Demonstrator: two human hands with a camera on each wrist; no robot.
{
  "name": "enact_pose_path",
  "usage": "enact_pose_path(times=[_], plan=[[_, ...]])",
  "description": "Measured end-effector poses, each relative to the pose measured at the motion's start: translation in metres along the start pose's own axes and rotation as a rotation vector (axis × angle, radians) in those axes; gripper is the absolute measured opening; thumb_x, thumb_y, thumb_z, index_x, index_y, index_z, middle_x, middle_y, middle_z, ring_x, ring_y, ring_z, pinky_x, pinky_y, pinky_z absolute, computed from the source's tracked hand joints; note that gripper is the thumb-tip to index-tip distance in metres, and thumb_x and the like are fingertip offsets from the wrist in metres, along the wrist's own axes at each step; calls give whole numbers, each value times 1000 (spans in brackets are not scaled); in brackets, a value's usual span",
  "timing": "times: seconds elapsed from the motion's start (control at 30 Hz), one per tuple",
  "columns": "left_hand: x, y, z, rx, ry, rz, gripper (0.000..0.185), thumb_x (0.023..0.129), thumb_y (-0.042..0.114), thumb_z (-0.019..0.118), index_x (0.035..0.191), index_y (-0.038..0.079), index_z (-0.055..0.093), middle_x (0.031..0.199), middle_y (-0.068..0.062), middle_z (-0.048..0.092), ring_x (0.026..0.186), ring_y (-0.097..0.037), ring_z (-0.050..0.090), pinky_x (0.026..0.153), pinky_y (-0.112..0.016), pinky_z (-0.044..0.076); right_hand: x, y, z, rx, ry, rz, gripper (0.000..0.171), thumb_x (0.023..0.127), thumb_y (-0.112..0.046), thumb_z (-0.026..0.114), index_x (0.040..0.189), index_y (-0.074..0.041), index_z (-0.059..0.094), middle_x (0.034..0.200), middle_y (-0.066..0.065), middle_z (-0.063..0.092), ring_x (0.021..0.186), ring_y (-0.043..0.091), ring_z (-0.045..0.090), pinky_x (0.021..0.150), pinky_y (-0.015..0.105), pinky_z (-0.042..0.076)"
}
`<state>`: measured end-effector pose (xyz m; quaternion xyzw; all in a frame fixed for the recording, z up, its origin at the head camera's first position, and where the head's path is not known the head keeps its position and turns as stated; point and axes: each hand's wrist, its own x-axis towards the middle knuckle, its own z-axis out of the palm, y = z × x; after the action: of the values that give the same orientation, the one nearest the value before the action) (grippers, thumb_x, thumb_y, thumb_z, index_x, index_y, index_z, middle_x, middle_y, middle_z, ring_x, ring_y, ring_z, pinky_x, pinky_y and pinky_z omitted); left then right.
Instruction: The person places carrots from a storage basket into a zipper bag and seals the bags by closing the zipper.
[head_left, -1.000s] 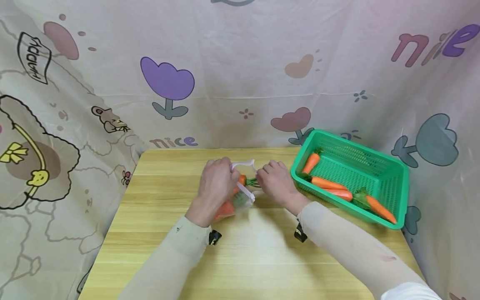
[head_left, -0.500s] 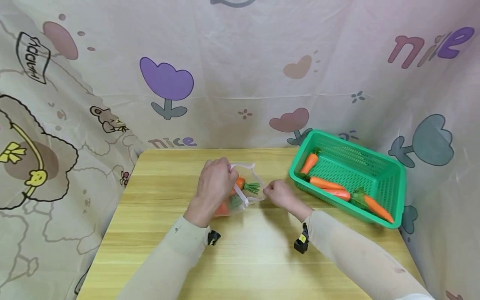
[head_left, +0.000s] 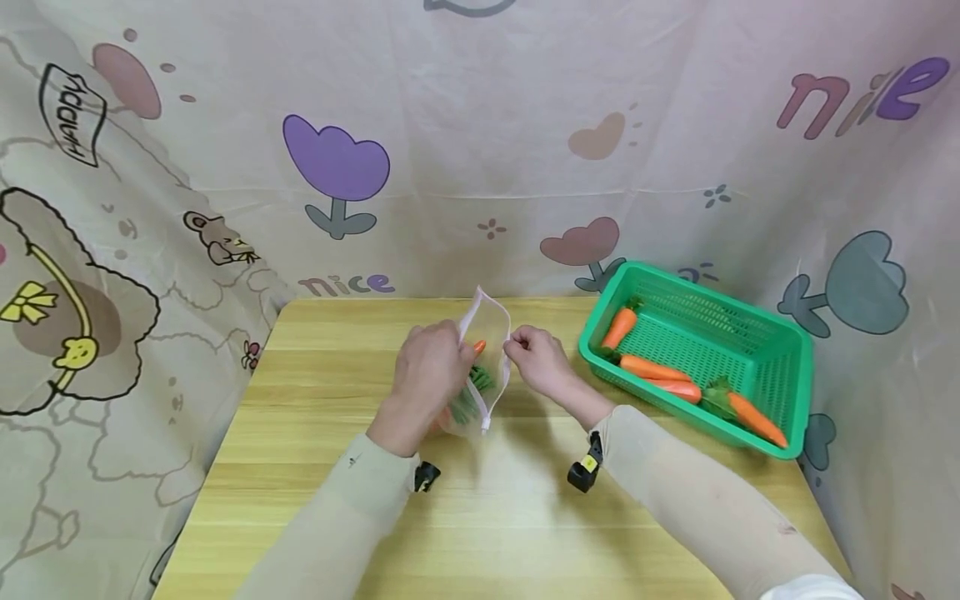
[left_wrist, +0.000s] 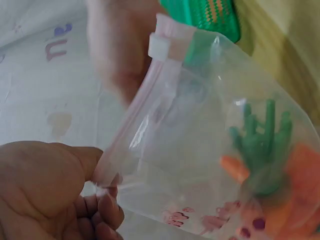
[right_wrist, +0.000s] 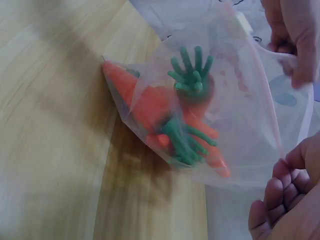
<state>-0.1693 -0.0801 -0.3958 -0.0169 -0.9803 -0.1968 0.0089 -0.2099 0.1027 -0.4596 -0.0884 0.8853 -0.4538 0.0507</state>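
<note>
A clear zip bag (head_left: 486, 367) stands mouth-up between both hands over the wooden table (head_left: 510, 517). Orange toy carrots with green tops (right_wrist: 187, 120) lie bunched in its lower half. My left hand (head_left: 431, 367) pinches the bag's left zip edge between thumb and fingers (left_wrist: 102, 192). My right hand (head_left: 536, 358) holds the opposite edge of the mouth, its fingertips (right_wrist: 280, 172) curled at the bag's rim. A white slider (left_wrist: 159, 47) sits at the far end of the zip strip. In the left wrist view the right hand is a blur behind the bag (left_wrist: 200, 130).
A green mesh basket (head_left: 720, 317) stands at the table's right, holding several loose carrots (head_left: 652, 367). Patterned cloth walls close in the back and both sides. Bare tabletop lies in front of the hands and to the left.
The bag has gone from lying low on the table to standing upright, mouth up. My right hand has come back up to the bag's rim, and the carrots have slid deeper in.
</note>
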Motion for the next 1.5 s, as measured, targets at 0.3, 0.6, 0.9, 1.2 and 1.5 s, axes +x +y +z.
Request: enact_pose_path(times=[0.3,0.6,0.9,1.2,1.5], plan=[[-6,-4,-15,51,123,-16,21,95,23,65,86,5,61,72,-7,59,72,-30,54,63,-39,44,7,1,1,-47,-24,10,18,100,-21,60,94,-8,71,74,1,61,64,16,52,59,30,41],[0,-6,0,149,209,61,22,96,21,67,89,1,60,74,-10,58,70,-31,53,62,-41,46,9,6,8,-125,-66,22,19,102,-21,59,94,-7,71,72,2,62,62,16,52,58,29,40],[4,-10,2,135,240,94,20,96,17,63,86,0,60,72,-11,57,69,-32,52,62,-41,45,3,19,3,-251,-85,33,20,101,-22,62,100,-6,74,78,3,68,67,18,56,63,31,45],[5,-8,4,117,204,128,18,96,16,60,84,2,60,71,-9,56,72,-30,52,64,-38,44,-21,42,-26,-626,71,-259,17,98,-20,68,100,-5,75,91,9,74,85,29,67,77,45,55],[7,-4,15,306,237,258,19,95,16,66,86,1,61,72,-9,60,68,-27,49,64,-38,45,-48,74,-85,-834,296,-499,13,89,-12,74,84,-3,67,76,10,67,71,34,61,61,46,47]])
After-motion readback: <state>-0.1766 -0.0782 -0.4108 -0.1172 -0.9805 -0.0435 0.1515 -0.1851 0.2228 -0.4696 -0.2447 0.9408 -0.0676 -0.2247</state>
